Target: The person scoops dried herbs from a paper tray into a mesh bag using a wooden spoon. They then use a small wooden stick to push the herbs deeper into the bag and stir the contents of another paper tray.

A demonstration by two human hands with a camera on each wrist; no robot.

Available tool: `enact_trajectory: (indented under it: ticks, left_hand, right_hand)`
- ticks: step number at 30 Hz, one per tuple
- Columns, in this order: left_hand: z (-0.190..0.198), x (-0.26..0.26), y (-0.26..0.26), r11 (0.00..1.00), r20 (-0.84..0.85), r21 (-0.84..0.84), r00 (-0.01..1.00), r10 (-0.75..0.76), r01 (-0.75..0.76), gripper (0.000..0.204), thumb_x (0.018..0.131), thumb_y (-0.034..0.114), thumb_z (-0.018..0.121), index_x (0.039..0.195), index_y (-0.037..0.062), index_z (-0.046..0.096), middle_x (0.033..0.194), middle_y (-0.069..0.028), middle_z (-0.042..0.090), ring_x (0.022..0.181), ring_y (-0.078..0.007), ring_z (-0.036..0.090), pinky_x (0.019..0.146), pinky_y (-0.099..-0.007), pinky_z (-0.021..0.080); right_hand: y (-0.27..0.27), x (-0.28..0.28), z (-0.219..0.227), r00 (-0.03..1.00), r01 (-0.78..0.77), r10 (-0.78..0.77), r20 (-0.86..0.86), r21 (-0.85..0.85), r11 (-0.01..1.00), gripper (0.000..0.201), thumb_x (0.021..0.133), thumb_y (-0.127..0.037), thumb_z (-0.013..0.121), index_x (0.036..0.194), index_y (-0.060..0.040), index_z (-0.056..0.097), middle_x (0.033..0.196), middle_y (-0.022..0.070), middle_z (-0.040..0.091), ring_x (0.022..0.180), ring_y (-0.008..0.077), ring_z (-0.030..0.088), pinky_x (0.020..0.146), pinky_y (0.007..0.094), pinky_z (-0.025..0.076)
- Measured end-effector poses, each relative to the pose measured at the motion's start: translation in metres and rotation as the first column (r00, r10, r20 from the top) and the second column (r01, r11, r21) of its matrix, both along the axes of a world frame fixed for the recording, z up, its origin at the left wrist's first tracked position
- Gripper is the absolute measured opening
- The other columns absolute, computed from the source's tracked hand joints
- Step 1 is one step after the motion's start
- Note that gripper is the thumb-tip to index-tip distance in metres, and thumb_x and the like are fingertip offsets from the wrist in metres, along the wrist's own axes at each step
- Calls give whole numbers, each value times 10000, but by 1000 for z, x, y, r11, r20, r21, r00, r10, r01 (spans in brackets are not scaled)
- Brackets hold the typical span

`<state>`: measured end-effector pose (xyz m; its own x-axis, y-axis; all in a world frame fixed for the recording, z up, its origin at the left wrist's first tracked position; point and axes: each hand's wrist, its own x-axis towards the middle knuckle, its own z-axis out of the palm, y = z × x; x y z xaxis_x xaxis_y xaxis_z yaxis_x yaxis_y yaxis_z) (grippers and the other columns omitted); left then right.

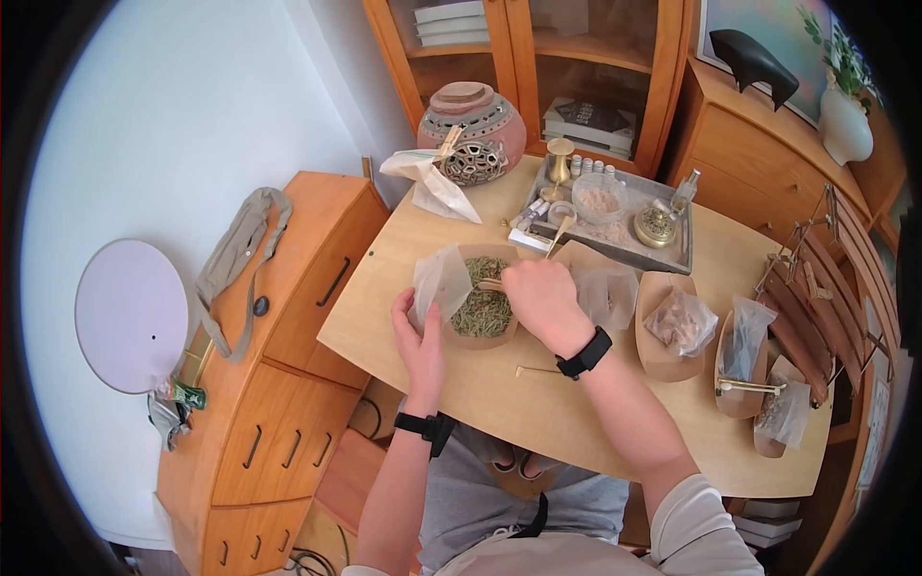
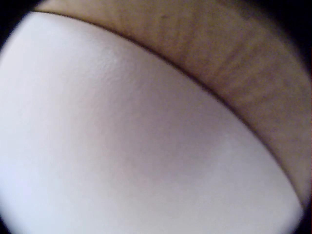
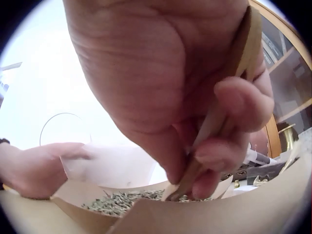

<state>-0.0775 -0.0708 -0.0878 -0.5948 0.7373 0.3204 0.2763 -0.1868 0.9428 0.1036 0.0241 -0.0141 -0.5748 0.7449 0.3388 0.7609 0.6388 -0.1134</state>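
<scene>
My right hand [image 1: 543,300] grips bamboo tongs [image 3: 239,53], a folded pale strip whose tips reach down into dried green herbs [image 1: 482,312]. The herbs lie in a tan, boat-shaped tray [image 3: 92,222] on the table. At that tray's left side, my left hand [image 1: 420,346] holds a translucent paper bag [image 1: 442,284] between thumb and fingers, and the bag leans over the tray's edge. In the right wrist view the left hand [image 3: 36,168] appears beyond the tray, against the bag. A blurred pale surface fills most of the left wrist view.
More boat-shaped trays with bagged material [image 1: 680,322] line the table's right side. Behind stands a grey tray [image 1: 629,254] with a glass bowl [image 1: 599,197], brass burner [image 1: 655,228] and small bottles. A patterned pot [image 1: 471,134] is at the back left; a thin brass tool [image 1: 538,371] lies near the front.
</scene>
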Motion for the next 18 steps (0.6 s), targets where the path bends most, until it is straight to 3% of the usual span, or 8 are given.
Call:
enact_trajectory:
  ticks: [6,11,13,18]
  left_hand:
    - [4,2,-1,1000,19,-5,1000,-2,2,480,1024,175,647,1431,-16,480,1414,-185,534,1342,-288,496,1153,-402,370]
    - [2,-1,-1,1000,-19,-8,1000,1,-1,477,1023,166,645,1430,-20,480,1417,-186,530,1346,-289,493,1153,-402,370]
    - [4,0,-2,999,-37,-39,999,-28,27,450,1067,159,579,1458,-12,437,1440,-149,497,1359,-239,462,1162,-368,356]
    - [3,0,-2,999,-36,-42,999,-26,25,450,1068,161,580,1457,-13,438,1438,-150,499,1351,-240,468,1159,-367,359]
  right_hand:
    - [-1,20,33,1000,19,-18,23,-20,1000,177,921,-207,683,850,-86,792,814,158,745,769,344,749,683,448,601]
    - [-10,32,66,951,-117,100,-293,-41,992,197,908,-213,708,842,-41,776,791,166,730,800,344,739,696,444,591]
    - [-16,19,63,951,-131,103,-290,-77,988,189,917,-231,705,899,-65,791,847,147,747,825,338,735,723,443,586]
    - [-20,6,49,977,-140,115,-180,-133,981,199,929,-246,701,961,-77,802,910,124,765,849,324,733,740,437,581]
